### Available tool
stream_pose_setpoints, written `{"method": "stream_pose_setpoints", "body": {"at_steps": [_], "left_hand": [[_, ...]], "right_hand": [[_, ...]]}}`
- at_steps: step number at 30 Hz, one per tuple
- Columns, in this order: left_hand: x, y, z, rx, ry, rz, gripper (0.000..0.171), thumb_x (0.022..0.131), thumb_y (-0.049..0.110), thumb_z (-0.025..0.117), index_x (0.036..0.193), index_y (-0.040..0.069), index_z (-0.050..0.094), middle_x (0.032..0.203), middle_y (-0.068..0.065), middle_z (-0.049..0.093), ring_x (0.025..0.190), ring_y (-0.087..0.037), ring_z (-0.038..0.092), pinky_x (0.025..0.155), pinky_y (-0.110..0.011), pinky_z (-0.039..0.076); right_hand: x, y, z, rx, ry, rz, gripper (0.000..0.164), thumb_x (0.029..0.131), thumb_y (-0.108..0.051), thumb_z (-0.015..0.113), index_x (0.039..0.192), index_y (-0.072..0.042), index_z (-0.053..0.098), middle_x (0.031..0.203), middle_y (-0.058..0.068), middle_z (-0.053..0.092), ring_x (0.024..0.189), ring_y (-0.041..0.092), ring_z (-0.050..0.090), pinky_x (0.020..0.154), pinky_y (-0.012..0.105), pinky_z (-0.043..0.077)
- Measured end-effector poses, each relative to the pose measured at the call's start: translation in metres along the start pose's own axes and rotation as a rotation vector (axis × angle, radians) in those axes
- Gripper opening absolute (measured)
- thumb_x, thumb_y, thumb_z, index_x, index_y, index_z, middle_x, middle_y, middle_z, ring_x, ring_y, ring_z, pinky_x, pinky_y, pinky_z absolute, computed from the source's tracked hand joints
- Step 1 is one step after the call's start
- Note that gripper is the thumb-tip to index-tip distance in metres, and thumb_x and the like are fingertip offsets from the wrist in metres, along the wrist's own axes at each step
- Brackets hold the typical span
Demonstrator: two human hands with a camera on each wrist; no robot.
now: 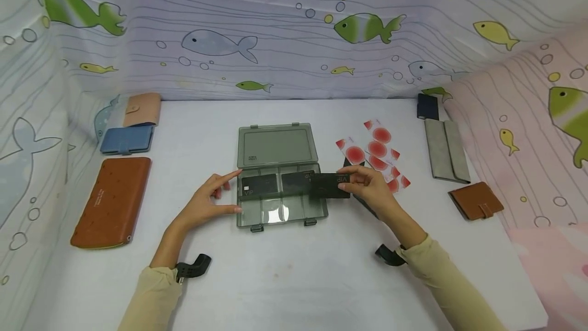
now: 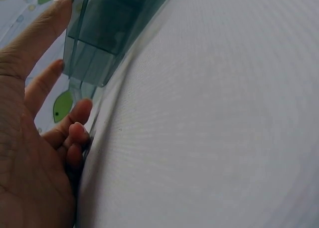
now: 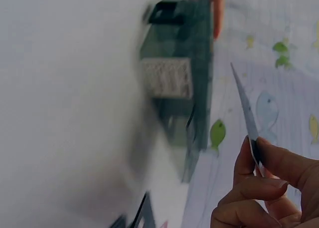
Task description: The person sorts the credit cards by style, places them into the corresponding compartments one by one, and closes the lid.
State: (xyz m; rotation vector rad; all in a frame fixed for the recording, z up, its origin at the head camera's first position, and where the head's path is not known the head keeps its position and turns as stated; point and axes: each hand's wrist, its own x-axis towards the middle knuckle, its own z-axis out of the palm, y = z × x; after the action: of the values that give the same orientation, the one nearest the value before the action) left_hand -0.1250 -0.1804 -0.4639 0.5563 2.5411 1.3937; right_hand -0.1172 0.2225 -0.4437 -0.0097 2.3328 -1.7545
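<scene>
A translucent grey-green plastic box (image 1: pixel 275 213) lies with its lid (image 1: pixel 277 146) tipped back, its tray split into compartments. Two black cards marked VIP, one at left (image 1: pixel 262 185) and one further right (image 1: pixel 294 183), lie in the back row. My left hand (image 1: pixel 202 203) spreads thumb and index finger along the box's left side, fingertips right at its edge. Between thumb and fingers my right hand (image 1: pixel 367 185) pinches another black VIP card (image 1: pixel 328 186) above the box's right side. In the right wrist view this card (image 3: pixel 246 106) appears edge-on, up off the box.
Several red-and-white cards (image 1: pixel 377 148) lie spread right of the box, with dark cards (image 1: pixel 367 207) partly under the right hand. Brown (image 1: pixel 110 203), blue (image 1: pixel 127 139) and tan (image 1: pixel 142 109) wallets lie at left. Grey (image 1: pixel 445 149), brown (image 1: pixel 476 201) and navy (image 1: pixel 427 107) ones lie at right.
</scene>
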Motion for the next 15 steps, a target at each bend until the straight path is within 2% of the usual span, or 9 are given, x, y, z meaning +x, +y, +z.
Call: {"method": "stream_pose_setpoints", "body": {"at_steps": [10,15], "left_hand": [[0.0,-0.002,0.001,0.007,-0.012,-0.001,0.085,0.074,0.011,0.087,0.148,0.007,0.046,0.101,-0.02,0.048,0.077,-0.023,0.033,0.071,-0.037,0.032],[0.0,-0.003,-0.002,0.003,-0.007,0.004,0.086,0.073,0.011,0.088,0.148,0.007,0.047,0.1,-0.02,0.048,0.077,-0.023,0.033,0.071,-0.037,0.032]], "right_hand": [[0.034,-0.028,0.063,-0.003,-0.106,-0.022,0.033,0.087,-0.007,0.074,0.12,-0.006,0.069,0.06,-0.003,0.044,0.055,0.011,0.03,0.06,0.028,0.033],[0.047,-0.037,0.093,-0.028,-0.116,-0.004,0.034,0.086,-0.004,0.074,0.12,-0.004,0.07,0.056,-0.004,0.042,0.051,0.01,0.029,0.056,0.028,0.03]]}}
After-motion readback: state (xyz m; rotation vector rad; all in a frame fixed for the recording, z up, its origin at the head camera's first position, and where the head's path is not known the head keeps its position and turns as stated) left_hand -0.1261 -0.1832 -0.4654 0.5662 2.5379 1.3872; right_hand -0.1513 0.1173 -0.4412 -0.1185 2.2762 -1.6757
